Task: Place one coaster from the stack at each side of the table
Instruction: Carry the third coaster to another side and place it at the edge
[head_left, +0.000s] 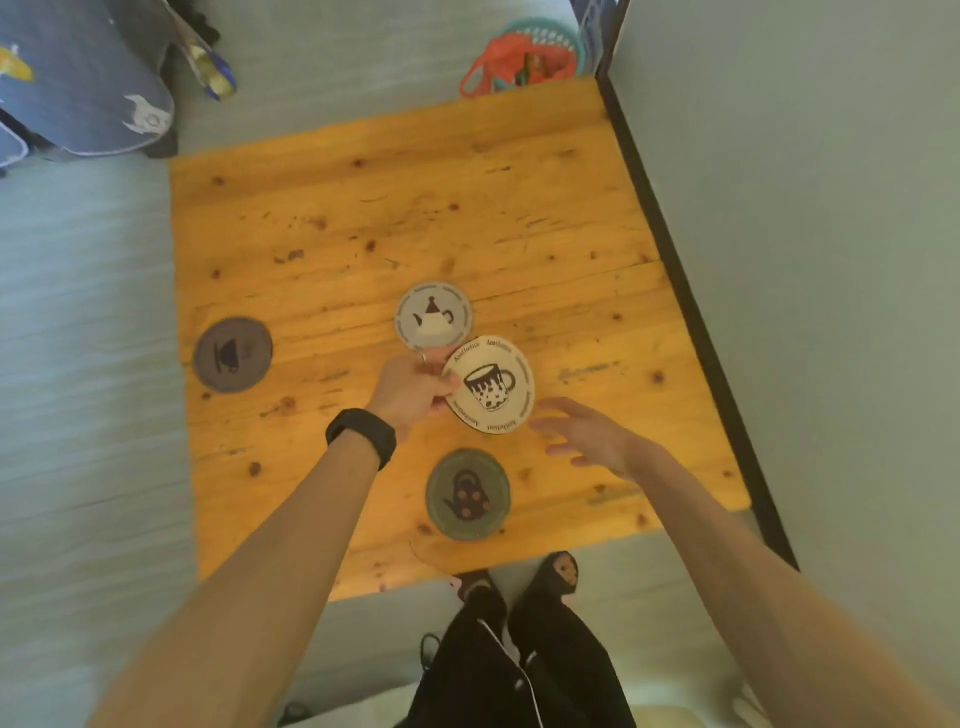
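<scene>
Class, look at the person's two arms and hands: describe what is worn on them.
Both forearms are bare, with no sleeves in view. The left wrist carries a black band, like a fitness tracker. The left hand has a thin ring on one finger. The right hand wears nothing visible.

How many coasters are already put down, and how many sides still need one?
Two look done: the grey cup coaster lies at the table's left edge, and the green kettle coaster lies at the near edge. The left hand holds the cream mug coaster, with the right hand open beside it. The teapot coaster waits mid-table. The right and far sides have none yet.
</scene>
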